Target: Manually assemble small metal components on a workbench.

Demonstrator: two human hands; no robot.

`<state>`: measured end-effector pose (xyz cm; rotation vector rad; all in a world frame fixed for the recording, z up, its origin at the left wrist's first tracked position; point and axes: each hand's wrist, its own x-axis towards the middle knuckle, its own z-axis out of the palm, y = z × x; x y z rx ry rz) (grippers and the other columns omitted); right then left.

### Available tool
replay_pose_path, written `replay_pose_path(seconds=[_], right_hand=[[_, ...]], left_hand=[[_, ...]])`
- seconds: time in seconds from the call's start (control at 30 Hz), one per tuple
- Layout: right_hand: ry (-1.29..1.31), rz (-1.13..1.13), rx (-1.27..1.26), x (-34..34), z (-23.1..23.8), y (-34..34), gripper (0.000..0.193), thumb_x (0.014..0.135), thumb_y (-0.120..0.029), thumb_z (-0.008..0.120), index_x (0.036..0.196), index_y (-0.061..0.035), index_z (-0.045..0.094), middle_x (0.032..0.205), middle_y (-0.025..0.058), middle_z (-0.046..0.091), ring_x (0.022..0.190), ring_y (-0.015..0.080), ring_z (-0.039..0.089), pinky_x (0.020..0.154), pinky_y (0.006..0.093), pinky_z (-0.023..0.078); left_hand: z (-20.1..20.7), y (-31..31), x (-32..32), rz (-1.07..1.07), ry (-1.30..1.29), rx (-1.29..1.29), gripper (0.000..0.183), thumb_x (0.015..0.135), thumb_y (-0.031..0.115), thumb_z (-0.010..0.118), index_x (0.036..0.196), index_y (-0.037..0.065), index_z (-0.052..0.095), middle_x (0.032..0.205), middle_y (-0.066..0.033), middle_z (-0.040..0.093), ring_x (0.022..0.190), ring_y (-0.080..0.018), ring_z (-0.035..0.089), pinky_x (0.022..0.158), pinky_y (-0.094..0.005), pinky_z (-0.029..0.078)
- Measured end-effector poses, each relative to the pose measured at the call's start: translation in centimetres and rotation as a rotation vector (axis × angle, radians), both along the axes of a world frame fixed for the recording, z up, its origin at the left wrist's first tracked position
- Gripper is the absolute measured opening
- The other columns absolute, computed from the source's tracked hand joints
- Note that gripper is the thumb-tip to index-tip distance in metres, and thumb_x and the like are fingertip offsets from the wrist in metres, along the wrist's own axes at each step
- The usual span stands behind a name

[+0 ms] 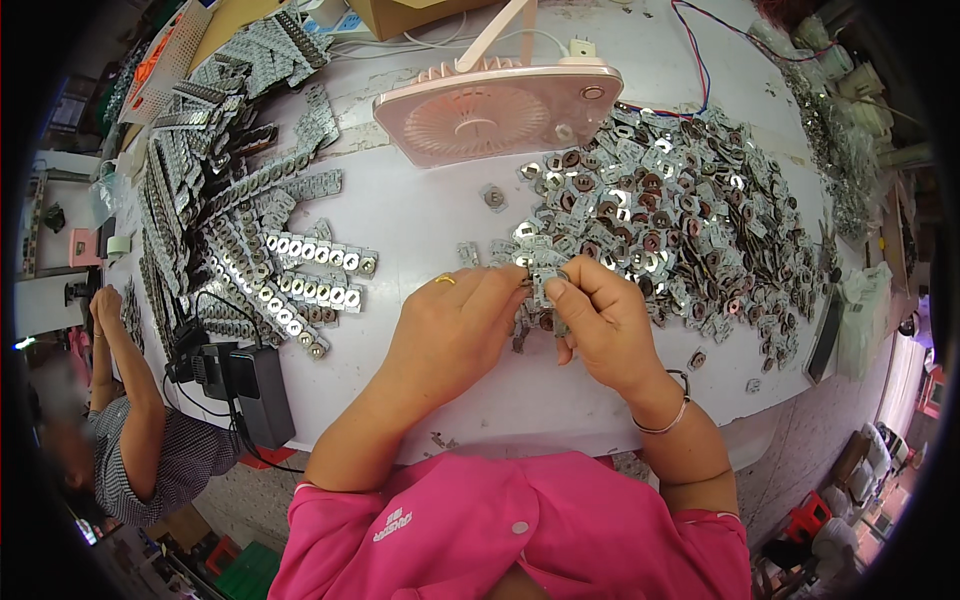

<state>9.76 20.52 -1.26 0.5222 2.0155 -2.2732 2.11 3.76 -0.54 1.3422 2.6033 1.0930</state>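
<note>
At twelve o'clock, your left grip and right grip narrowly pinch metal pieces; probably light, stiff, slippery: hold edgewise.

The left arm and right arm angle inward from the near side; the left hand and right hand nearly meet, fingers curled, pinching.

The pink fan stands on the white worktop. On its near side, the left hand and right hand share a grip on small metal parts. Left of the fan lie heaped metal strips; right of it, loose metal pieces form a pile.
</note>
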Motion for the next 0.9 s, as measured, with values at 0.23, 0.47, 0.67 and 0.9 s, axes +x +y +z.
replay_pose_path(seconds=[0.23,0.47,0.67,0.9], right_hand=[[-0.008,-0.025,0.145,-0.3,0.1,0.6,0.017,0.095,-0.014,0.062,0.083,-0.0005,0.059,0.063,0.0016,0.058,0.050,0.0048,0.053,0.046,0.0247,0.044],[0.210,0.035,0.635,-0.6,1.0,2.6,0.014,0.091,-0.014,0.066,0.090,0.0003,0.065,0.073,0.0095,0.064,0.060,0.0178,0.059,0.057,0.0297,0.047],[0.183,0.391,0.449,-0.2,1.0,3.0,0.017,0.093,-0.017,0.064,0.093,0.0000,0.067,0.065,0.0079,0.062,0.057,0.0183,0.061,0.056,0.0299,0.047],[0.014,0.465,-0.073,-0.1,0.8,2.1,0.026,0.099,-0.022,0.058,0.082,-0.0030,0.062,0.064,0.0012,0.061,0.053,0.0075,0.059,0.046,0.0229,0.044]], left_hand=[[-0.5,0.2,0.1,-0.006,0.052,-0.033,0.027,0.084,0.000,0.066,0.110,0.004,0.063,0.082,-0.0095,0.066,0.069,-0.0308,0.064,0.061,-0.0385,0.051],[1.5,-1.1,-1.3,-0.022,-0.106,-0.219,0.029,0.085,0.008,0.069,0.114,0.008,0.064,0.083,-0.0114,0.068,0.074,-0.0311,0.068,0.064,-0.0360,0.053],[1.6,-2.4,-1.4,-0.047,-0.594,-0.090,0.015,0.091,0.013,0.069,0.102,0.002,0.066,0.073,-0.0085,0.069,0.061,-0.0115,0.064,0.056,-0.0279,0.049],[1.7,-2.9,-2.4,-0.246,-1.011,0.042,0.012,0.094,0.011,0.065,0.094,-0.001,0.065,0.072,-0.0063,0.069,0.058,-0.0082,0.062,0.054,-0.0219,0.049]])
